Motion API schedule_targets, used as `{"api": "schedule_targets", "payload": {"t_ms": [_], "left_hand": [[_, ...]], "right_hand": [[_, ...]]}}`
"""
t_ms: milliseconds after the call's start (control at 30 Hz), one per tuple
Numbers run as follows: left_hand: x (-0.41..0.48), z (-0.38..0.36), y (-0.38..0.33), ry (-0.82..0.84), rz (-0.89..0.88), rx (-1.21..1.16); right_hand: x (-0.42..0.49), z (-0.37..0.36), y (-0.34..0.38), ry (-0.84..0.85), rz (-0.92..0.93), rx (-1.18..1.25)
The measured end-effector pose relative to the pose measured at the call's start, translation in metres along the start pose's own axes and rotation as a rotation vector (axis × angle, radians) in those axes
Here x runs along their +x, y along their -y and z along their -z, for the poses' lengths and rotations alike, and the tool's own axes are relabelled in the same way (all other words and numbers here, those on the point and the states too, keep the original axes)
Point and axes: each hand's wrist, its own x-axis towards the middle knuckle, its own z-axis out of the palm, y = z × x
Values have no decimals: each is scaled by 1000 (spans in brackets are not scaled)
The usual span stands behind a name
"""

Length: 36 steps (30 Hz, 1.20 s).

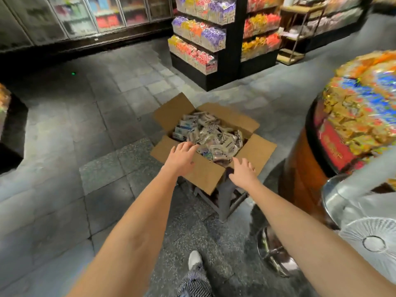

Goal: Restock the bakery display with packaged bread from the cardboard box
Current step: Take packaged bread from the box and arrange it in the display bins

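Note:
An open cardboard box [205,174] stands on a low stool in the middle of the floor, flaps folded out. It is filled with several clear-wrapped bread packets [210,133], some with blue labels. My left hand [182,156] hovers over the box's near-left flap, fingers spread, holding nothing. My right hand [243,172] is over the near corner of the box, fingers apart and empty. The round display [362,116] at the right is heaped with gold, blue and orange packets.
A grey stool [225,196] carries the box. A tiered shelf unit [201,39] with colourful bags stands behind it. Glass-door coolers [85,16] line the far wall. A white fan [372,243] and a metal bin [276,254] sit at the lower right. My shoe [194,259] is below.

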Motion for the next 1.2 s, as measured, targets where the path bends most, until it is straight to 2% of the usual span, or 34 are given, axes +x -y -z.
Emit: {"api": "schedule_targets", "payload": {"t_ms": [267,433,567,800,967,1200], "left_hand": [[132,0,25,-4,-113,-66],[191,-26,28,138,-138,-124],[225,-64,29,225,-101,-170],[264,-112,19,377,108,-344],[290,-144,7,402,278,-519],[299,-179,-1,463,433,-664]], "right_hand": [[99,15,5,17,-148,150],[142,3,-9,74,-270,213],[184,-5,-25,119,-295,230],[268,-14,-49,230,-293,281],[319,-33,-66,306,-215,349],[370,-63,-78,297,-245,475]]}}
